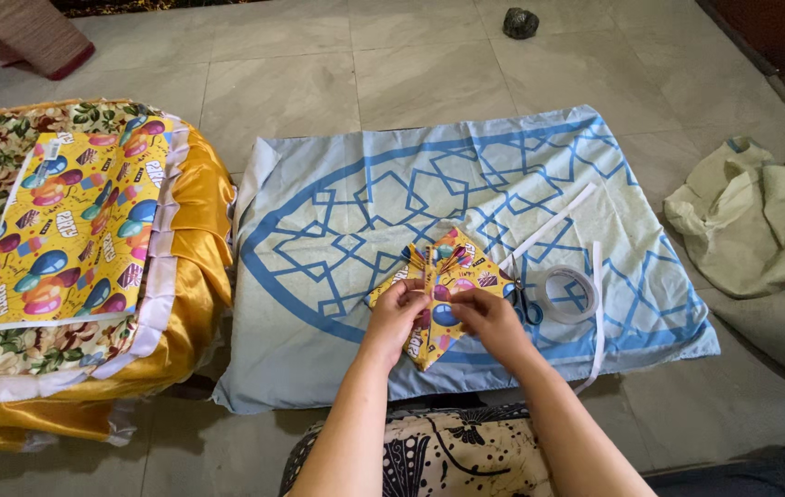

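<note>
Lap: black-and-white patterned cloth [448, 456].
Hands: left hand [395, 313] and right hand [489, 317] pinch the folded yellow balloon-print paper [443, 276], pleated and fanned.

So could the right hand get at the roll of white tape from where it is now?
Probably yes. The roll of white tape lies flat on the blue patterned cloth just beside the right hand, with only the scissors between them. But that hand is pinching the folded yellow paper.

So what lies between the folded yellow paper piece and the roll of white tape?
In the head view, scissors lie on the blue cloth between the folded paper piece and the tape roll.
</note>
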